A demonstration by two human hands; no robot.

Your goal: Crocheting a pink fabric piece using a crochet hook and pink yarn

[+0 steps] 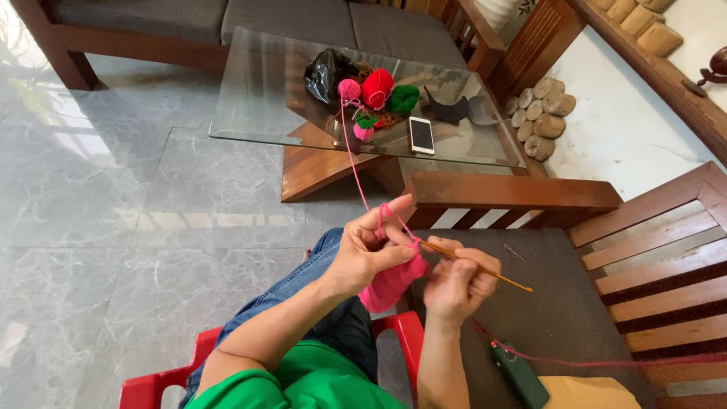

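My left hand (369, 251) pinches the top of a small pink crocheted piece (390, 284), with pink yarn (353, 163) looped over its raised forefinger. That strand runs up to a pink yarn ball (348, 89) on the glass table (257, 106). My right hand (457, 284) grips a thin golden crochet hook (485, 273), whose tip meets the pink piece by the left thumb. Both hands are above my lap, over blue jeans and a red plastic chair (409, 333).
On the glass table lie red (377, 87) and green (404, 98) yarn balls, a black plastic bag (326, 72) and a phone (421, 135). A wooden sofa with dark cushions (560, 303) is at my right; a dark green case (522, 375) and a yellow cushion (591, 392) rest on it.
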